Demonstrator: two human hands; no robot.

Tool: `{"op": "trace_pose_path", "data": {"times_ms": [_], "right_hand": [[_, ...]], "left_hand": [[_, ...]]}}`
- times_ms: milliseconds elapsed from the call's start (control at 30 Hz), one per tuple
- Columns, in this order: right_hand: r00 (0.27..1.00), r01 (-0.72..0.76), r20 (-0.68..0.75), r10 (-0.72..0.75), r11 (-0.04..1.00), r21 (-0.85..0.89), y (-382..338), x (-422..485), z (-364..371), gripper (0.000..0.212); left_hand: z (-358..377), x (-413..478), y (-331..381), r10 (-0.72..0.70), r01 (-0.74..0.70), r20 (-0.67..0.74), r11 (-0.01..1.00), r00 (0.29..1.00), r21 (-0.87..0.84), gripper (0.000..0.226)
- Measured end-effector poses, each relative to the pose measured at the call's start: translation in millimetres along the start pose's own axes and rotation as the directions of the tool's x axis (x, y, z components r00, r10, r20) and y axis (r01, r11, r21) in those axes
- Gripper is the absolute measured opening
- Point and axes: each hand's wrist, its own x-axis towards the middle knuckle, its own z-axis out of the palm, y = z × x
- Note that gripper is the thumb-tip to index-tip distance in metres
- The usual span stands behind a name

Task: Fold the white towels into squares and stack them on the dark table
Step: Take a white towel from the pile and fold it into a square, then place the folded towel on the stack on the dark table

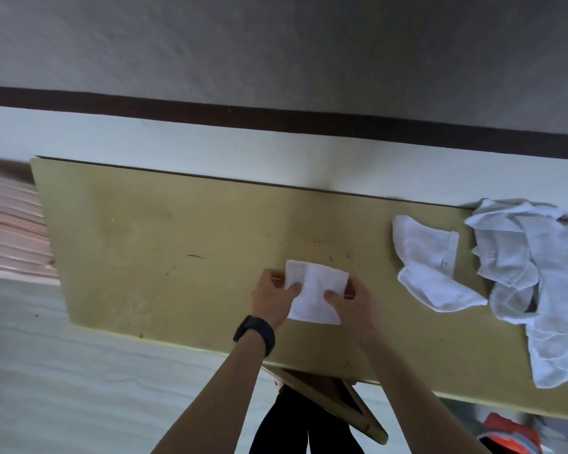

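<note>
Your left hand (271, 299) and right hand (351, 304) pinch the small folded white cloth towel (312, 301) on the olive-yellow wooden table (177, 240). It looks nearly square; the crumpled white towel heap (538, 257) at right is unfolded, nothing stacked.

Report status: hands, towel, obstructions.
Left hand, right hand pinch folded white towel. Loose towel, towel heap on table at right, out of the way.

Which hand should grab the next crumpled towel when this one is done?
Probably the right hand. The crumpled towels lie to its right on the table, nearer it. The left hand would have to reach across the folded towel both hands pinch.
</note>
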Motion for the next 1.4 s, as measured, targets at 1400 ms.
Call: {"op": "trace_pose_path", "data": {"times_ms": [1400], "right_hand": [[-0.294, 0.738, 0.902, -0.315, 0.525, 0.424, -80.9, -796.0, 438.0, 0.026]], "left_hand": [[-493.8, -673.2, -479.9, -0.487, -0.599, -0.85, 0.625, 0.202, -0.501, 0.02]]}}
